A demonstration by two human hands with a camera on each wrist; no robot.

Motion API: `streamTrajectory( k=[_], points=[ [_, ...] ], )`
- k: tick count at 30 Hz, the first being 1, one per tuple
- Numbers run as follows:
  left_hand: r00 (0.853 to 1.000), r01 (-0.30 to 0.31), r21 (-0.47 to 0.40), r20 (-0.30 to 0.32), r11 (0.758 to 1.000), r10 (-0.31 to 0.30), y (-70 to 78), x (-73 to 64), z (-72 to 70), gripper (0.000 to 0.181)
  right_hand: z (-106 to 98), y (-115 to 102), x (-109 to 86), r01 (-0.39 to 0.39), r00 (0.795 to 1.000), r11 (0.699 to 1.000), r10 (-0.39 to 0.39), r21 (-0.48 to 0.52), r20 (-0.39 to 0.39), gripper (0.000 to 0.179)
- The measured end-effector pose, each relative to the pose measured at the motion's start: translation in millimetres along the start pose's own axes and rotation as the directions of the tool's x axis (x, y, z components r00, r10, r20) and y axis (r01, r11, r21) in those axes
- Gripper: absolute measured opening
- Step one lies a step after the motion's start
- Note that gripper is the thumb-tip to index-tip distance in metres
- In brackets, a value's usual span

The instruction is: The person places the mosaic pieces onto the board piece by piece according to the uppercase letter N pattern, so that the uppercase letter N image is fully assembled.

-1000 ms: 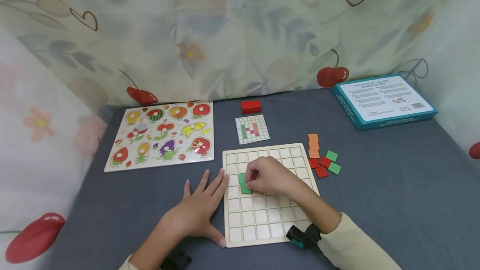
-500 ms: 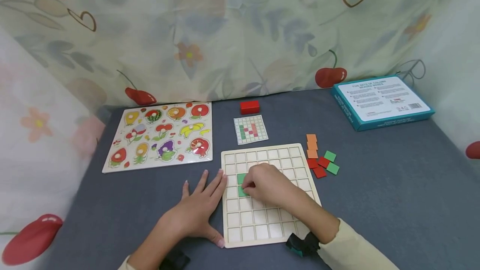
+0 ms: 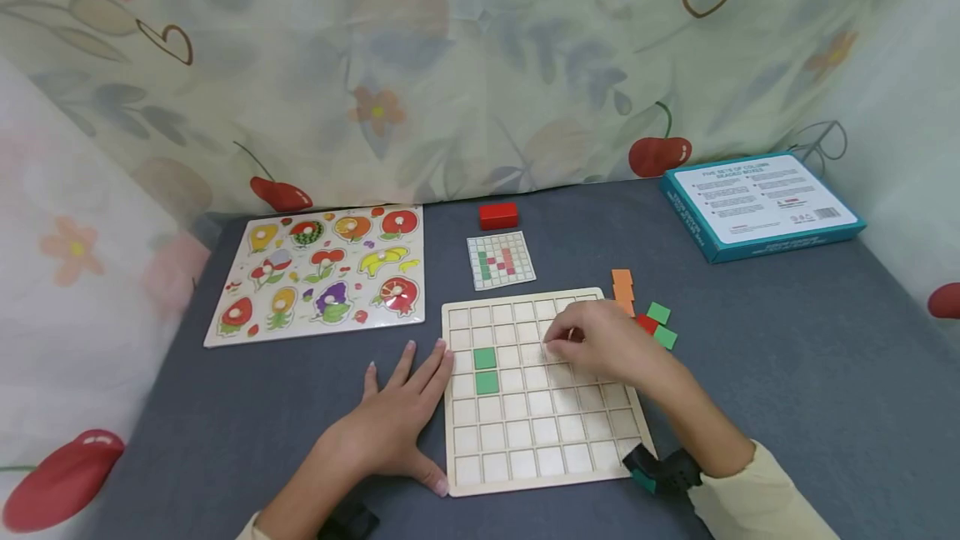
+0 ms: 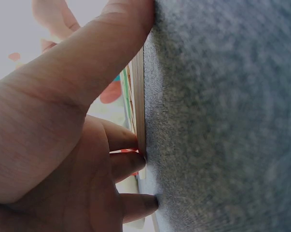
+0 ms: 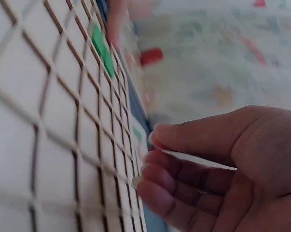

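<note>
A pale wooden grid board (image 3: 552,462) lies in the middle of the table in the head view. Two green square tiles, an upper one (image 3: 484,357) and a lower one (image 3: 487,382), sit in neighbouring cells of one column. My left hand (image 3: 393,427) rests with spread fingers along the board's left edge, thumb at the lower left corner. Over the board's right part is my right hand (image 3: 611,344), its fingers loosely curled. In the right wrist view a light gap shows between the thumb (image 5: 193,136) and the curled fingers, with no tile seen there.
Right of the board lie orange tiles (image 3: 622,290), green tiles (image 3: 665,337) and a partly hidden red tile (image 3: 646,323). A pattern card (image 3: 501,261) and a red block (image 3: 498,216) stand behind it. A fruit puzzle (image 3: 322,273) lies left, a teal box (image 3: 763,205) back right.
My right hand set the second green tile straight in the cell below the first, let go of it and moved right across the board. The left hand stays put.
</note>
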State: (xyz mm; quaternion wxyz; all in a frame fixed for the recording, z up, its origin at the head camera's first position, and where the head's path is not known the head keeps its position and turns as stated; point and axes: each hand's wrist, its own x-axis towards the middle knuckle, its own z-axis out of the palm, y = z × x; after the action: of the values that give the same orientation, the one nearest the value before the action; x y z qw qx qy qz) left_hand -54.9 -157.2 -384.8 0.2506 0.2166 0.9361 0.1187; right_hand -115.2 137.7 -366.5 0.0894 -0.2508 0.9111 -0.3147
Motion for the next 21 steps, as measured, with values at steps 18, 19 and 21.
streamTrajectory(
  k=[18, 19, 21],
  points=[
    [1.000, 0.007, -0.013, 0.016, 1.000, -0.007, -0.5, -0.3, -1.7, 0.143, -61.1, 102.9, -27.8, -0.257, 0.966, 0.951, 0.256, -0.170, -0.030, 0.022],
    [1.000, 0.007, -0.014, 0.017, 1.000, -0.007, -0.7, -0.3, -1.7, 0.143, -61.9, 103.8, -28.1, -0.262, 0.965, 0.950, 0.260, -0.169, -0.033, 0.021],
    [1.000, 0.004, -0.014, 0.018, 1.000, -0.004, -1.0, -0.2, -1.7, 0.142, -63.5, 104.9, -29.1, -0.276, 0.961, 0.947, 0.274, -0.167, -0.037, 0.018]
  ],
)
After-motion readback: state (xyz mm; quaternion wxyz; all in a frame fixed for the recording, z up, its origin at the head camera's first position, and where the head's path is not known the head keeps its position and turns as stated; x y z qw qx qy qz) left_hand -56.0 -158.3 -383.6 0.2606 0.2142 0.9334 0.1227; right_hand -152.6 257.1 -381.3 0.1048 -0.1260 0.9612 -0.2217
